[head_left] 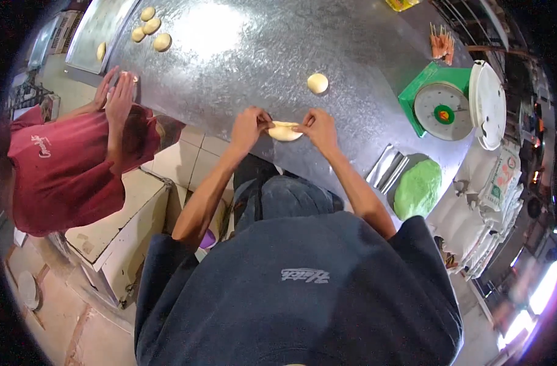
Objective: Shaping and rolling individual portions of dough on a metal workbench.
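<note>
A flattened, partly folded piece of pale dough (284, 132) lies on the metal table (254, 79) near its front edge. My left hand (251, 128) pinches the dough's left end between thumb and fingers. At the opposite end, my right hand (318, 128) pinches the edge the same way. Along the top of the piece runs a fold between my two hands. A round dough ball (317, 83) rests just beyond my right hand, apart from it.
A co-worker in a red shirt (65, 165) stands at the left, both hands at the table edge. Several dough balls (151, 25) lie far left beside a metal tray (95, 36). On the right are a green dial scale (443, 113), green dough (417, 189), a metal scraper (387, 168) and skewered sausages (441, 46).
</note>
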